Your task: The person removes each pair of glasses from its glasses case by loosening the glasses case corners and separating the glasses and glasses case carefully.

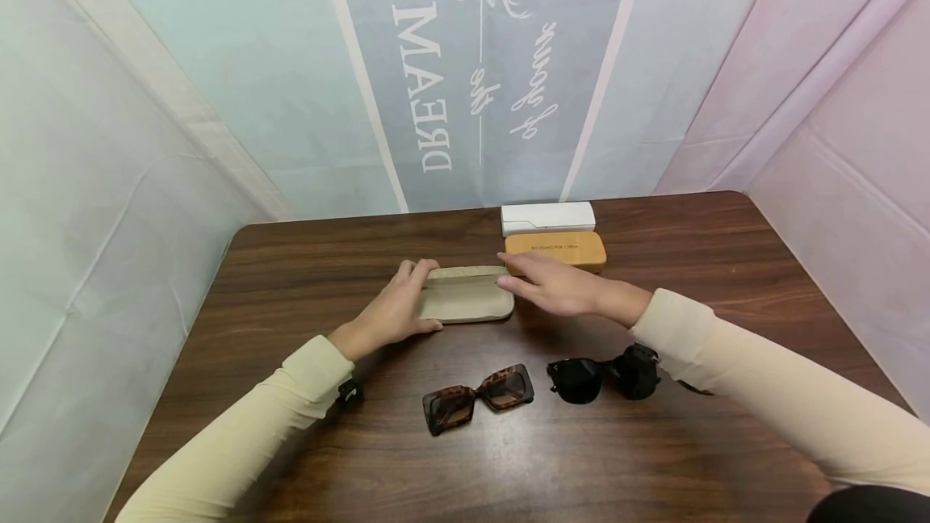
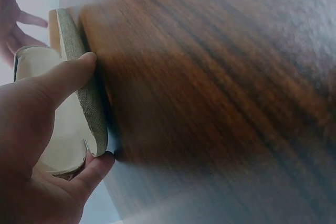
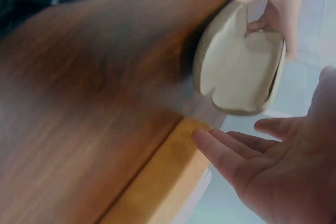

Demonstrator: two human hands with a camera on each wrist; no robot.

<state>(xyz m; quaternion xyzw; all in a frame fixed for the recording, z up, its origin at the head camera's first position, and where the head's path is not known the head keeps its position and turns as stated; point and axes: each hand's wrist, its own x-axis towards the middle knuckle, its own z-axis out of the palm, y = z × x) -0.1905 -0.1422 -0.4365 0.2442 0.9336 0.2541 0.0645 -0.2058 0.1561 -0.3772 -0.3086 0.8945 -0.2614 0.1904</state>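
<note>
An opened beige glasses case (image 1: 467, 309) with a cream lining lies on the table. My left hand (image 1: 392, 307) grips its left end, the thumb along the front edge and the fingers at the back. The left wrist view shows the thumb pressed on the woven outer side of the case (image 2: 90, 106). Beside the right end of the case is my right hand (image 1: 555, 285), fingers extended and holding nothing. In the right wrist view those straight fingers (image 3: 223, 153) point past the case toward the yellow glasses case (image 3: 163, 166).
Behind the right hand, the yellow case (image 1: 559, 247) sits in front of a white case (image 1: 548, 218). Nearer me lie tortoiseshell sunglasses (image 1: 450, 408) and black sunglasses (image 1: 579, 382), the latter partly under the right wrist. Fabric walls surround the wooden table (image 1: 508, 474).
</note>
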